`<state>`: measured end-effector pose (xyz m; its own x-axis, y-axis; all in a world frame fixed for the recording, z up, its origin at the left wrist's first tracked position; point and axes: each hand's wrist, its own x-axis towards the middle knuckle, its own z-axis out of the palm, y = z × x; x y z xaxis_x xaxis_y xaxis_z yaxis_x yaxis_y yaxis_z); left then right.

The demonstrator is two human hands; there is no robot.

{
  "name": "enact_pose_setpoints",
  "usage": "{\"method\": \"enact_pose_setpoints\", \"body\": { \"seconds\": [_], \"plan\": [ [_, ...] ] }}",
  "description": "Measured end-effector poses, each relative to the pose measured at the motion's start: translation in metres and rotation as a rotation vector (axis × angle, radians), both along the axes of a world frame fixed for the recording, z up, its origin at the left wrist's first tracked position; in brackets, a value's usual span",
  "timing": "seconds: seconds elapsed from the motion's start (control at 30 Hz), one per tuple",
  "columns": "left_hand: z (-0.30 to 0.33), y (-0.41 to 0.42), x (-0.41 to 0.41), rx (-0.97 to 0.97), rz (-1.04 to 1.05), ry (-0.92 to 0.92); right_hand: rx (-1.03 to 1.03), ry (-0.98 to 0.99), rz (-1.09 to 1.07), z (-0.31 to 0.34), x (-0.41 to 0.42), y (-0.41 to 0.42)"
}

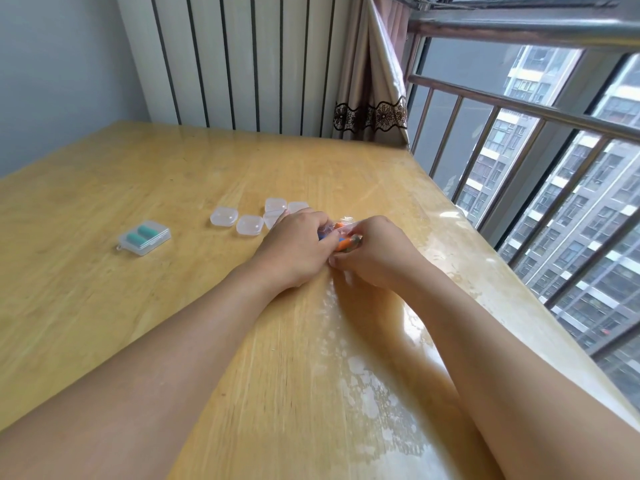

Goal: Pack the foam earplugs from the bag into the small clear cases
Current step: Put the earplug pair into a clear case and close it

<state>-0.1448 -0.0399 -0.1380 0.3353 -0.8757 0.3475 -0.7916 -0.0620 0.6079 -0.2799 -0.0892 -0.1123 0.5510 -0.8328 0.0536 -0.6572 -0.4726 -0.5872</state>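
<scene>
Both hands, left (298, 242) and right (369, 249), pinch the bag (341, 233) of earplugs on the worktop (138, 306); it seems the opening step. Next: take one earplug to a case (249, 224).

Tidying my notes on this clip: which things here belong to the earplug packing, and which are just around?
Belong to the job:
- bag of earplugs, held between left hand and right hand
- empty clear cases
- case with two green earplugs

Just around:
- wooden table
- curtain
- window railing
</scene>
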Motion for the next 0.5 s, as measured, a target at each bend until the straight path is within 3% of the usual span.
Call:
{"method": "enact_pose_setpoints", "body": {
  "seconds": [0.23, 0.5],
  "plan": [
    [-0.0018, -0.0013, -0.0003, 0.026, 0.023, -0.012, -0.047, -0.157, -0.056, -0.0019, -0.0037, 0.0072],
    [-0.0015, -0.0044, 0.0034, 0.102, 0.01, 0.017, -0.035, -0.159, -0.063, -0.0016, -0.0043, 0.0023]
  ]
}}
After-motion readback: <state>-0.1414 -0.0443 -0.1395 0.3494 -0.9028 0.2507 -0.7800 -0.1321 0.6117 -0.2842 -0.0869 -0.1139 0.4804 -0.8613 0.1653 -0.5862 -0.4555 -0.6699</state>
